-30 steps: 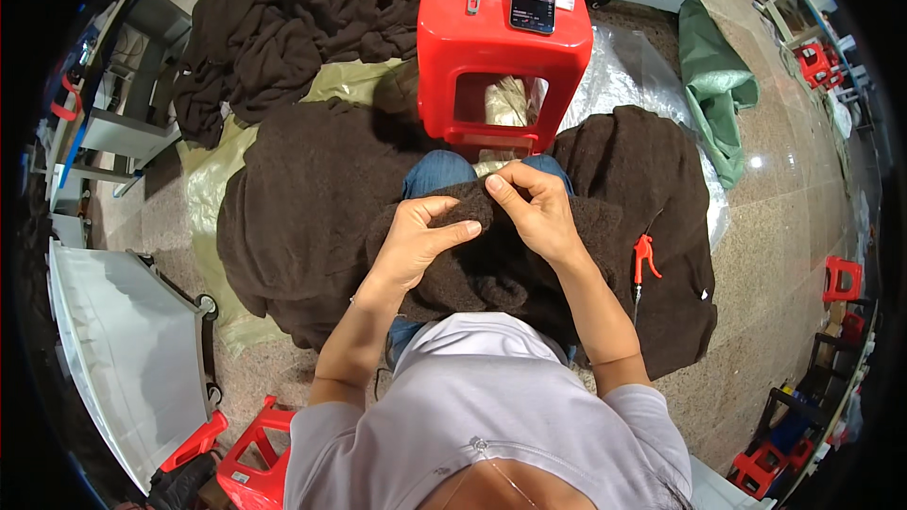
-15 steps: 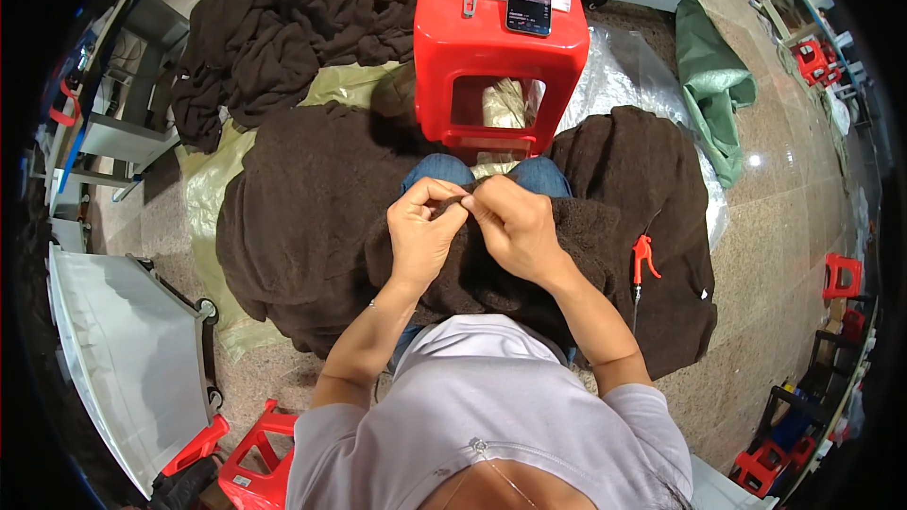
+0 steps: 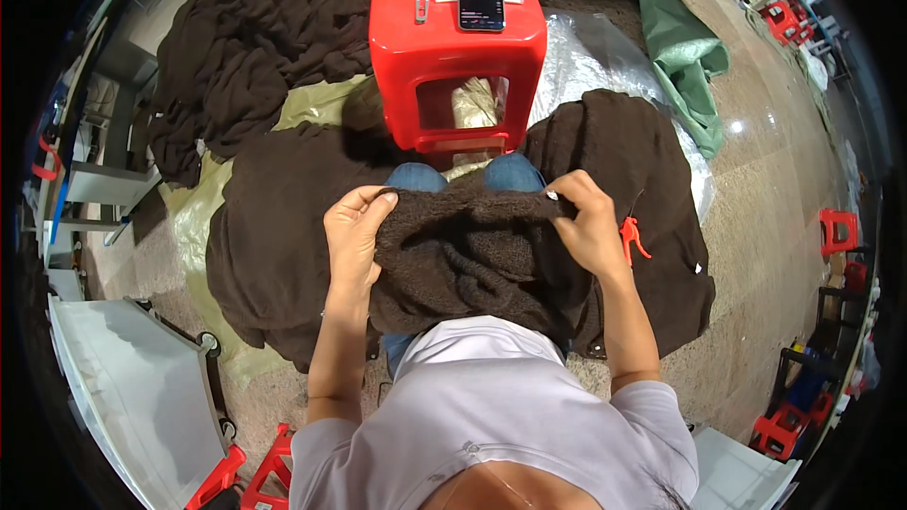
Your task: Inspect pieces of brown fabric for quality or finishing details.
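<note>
A dark brown fleecy cloth (image 3: pixel 463 260) lies across my lap, its upper edge stretched between my hands. My left hand (image 3: pixel 354 236) pinches that edge at its left end between thumb and fingers. At the right end my right hand (image 3: pixel 592 227) grips the same edge. A small white bit (image 3: pixel 553 195) shows at the right fingertips; whether it is a label or something else I cannot tell. Beside my right wrist, a red trigger-handled tool (image 3: pixel 632 239) with a thin nozzle rests on the brown cloth pile (image 3: pixel 652 165).
In front stands a red plastic stool (image 3: pixel 458 57) carrying a smartphone (image 3: pixel 482 5) and small thread snips (image 3: pixel 422 6). More brown cloth (image 3: pixel 255 38) is heaped at the far left. A white wheeled panel (image 3: pixel 142 406) stands at the near left. Green sheeting (image 3: pixel 685 66) lies at far right.
My hands, close together before, have moved apart to left and right, and the cloth edge is now spread between them. The view has shifted slightly.
</note>
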`<state>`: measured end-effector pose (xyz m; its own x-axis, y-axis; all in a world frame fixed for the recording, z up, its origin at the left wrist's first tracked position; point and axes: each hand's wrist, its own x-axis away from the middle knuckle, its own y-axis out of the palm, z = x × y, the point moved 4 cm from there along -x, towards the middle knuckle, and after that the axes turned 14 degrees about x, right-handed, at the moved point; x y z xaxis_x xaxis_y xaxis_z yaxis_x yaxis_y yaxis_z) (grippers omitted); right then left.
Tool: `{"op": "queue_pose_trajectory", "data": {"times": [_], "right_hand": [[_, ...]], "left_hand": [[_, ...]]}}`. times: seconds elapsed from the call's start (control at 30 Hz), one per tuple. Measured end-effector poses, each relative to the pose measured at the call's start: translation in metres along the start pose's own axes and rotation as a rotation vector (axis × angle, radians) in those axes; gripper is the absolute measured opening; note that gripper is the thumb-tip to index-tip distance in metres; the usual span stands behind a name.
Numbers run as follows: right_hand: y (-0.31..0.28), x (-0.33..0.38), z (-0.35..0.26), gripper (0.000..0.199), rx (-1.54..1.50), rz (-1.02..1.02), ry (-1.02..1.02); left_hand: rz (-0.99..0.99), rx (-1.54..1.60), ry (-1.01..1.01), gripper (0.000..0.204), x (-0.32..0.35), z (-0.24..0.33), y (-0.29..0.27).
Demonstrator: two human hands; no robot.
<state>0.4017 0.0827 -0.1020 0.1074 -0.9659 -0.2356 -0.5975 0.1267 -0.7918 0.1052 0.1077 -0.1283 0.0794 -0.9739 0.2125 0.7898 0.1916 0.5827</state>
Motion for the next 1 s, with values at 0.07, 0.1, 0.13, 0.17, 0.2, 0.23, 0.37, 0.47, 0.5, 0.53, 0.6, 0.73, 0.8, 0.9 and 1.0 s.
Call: {"op": "queue_pose_trajectory", "data": {"times": [0.07, 0.1, 0.13, 0.17, 0.2, 0.23, 0.37, 0.47, 0.5, 0.53, 0.6, 0.73, 0.8, 0.9, 1.0], "right_hand": [[-0.003, 0.007, 0.016, 0.018, -0.265, -0.112, 0.29], [-0.006, 0.009, 0.014, 0.017, -0.398, -0.108, 0.292], [-0.008, 0.01, 0.012, 0.015, -0.533, -0.107, 0.291], [-0.011, 0.012, 0.013, 0.016, -0.503, -0.077, 0.274], [-0.014, 0.013, 0.015, 0.017, -0.476, -0.049, 0.256], [-0.022, 0.012, 0.015, 0.019, -0.45, -0.001, 0.207], [-0.034, 0.011, 0.013, 0.02, -0.341, 0.154, 0.163], [-0.036, 0.01, 0.004, 0.029, -0.228, 0.221, 0.134], [-0.035, 0.01, 0.0, 0.029, -0.229, 0.218, 0.131], [-0.034, 0.011, -0.007, 0.03, -0.185, 0.242, 0.102], [-0.033, 0.008, -0.032, 0.038, -0.088, 0.283, -0.007], [-0.01, 0.006, -0.08, 0.044, -0.01, 0.315, -0.339], [-0.002, 0.005, -0.093, 0.043, -0.006, 0.36, -0.417], [0.006, 0.0, -0.103, 0.039, -0.095, 0.427, -0.499], [0.015, 0.005, -0.103, 0.05, -0.041, 0.442, -0.545]], "left_hand": [[-0.042, 0.064, -0.149, 0.008, 0.003, -0.004, -0.001], [-0.064, 0.093, -0.183, 0.009, 0.004, -0.006, -0.002], [-0.06, 0.092, -0.179, 0.009, 0.005, -0.005, -0.002], [-0.109, 0.126, -0.235, 0.011, 0.008, -0.005, 0.003], [-0.155, 0.16, -0.288, 0.012, 0.01, -0.005, 0.006], [-0.202, 0.202, -0.326, 0.011, 0.008, -0.011, 0.003], [-0.178, 0.157, -0.36, 0.014, 0.008, -0.013, -0.002], [-0.201, 0.145, -0.362, 0.015, 0.012, -0.012, -0.002], [-0.165, 0.149, -0.349, 0.015, 0.015, -0.01, 0.003], [-0.131, 0.152, -0.336, 0.016, 0.017, -0.009, 0.009], [-0.124, 0.186, -0.331, 0.015, 0.019, -0.009, 0.017], [-0.158, 0.276, -0.349, 0.014, 0.022, -0.013, 0.036], [-0.16, 0.33, -0.367, 0.014, 0.022, -0.011, 0.043], [-0.21, 0.365, -0.433, 0.016, 0.026, -0.011, 0.049], [-0.202, 0.347, -0.44, 0.018, 0.028, -0.011, 0.05]]}}
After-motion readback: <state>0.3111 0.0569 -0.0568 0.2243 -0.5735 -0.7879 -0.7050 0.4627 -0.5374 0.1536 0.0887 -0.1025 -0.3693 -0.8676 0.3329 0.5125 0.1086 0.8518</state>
